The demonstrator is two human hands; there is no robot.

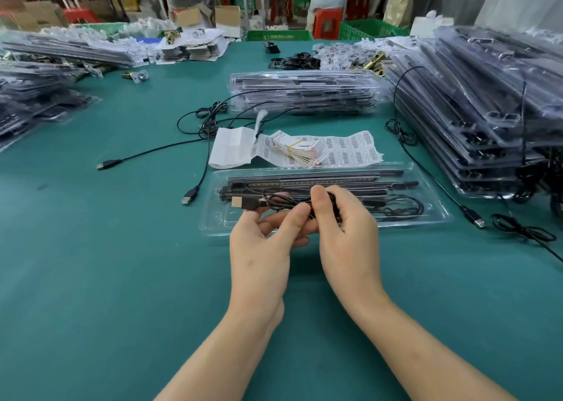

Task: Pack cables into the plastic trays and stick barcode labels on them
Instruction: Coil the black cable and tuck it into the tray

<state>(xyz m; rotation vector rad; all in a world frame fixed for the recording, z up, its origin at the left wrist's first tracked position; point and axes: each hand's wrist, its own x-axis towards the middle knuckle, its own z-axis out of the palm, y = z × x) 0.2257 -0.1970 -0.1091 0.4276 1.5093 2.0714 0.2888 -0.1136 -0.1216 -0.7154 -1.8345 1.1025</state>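
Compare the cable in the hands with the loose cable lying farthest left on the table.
The held cable is bundled; the loose cable trails out long. Left hand and right hand grip the held cable by the tray; the loose cable lies untouched on the table. Both are black with a USB plug.

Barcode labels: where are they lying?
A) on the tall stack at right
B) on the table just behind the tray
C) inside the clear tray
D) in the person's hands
B: the barcode labels lie on the green table, just beyond the clear tray.
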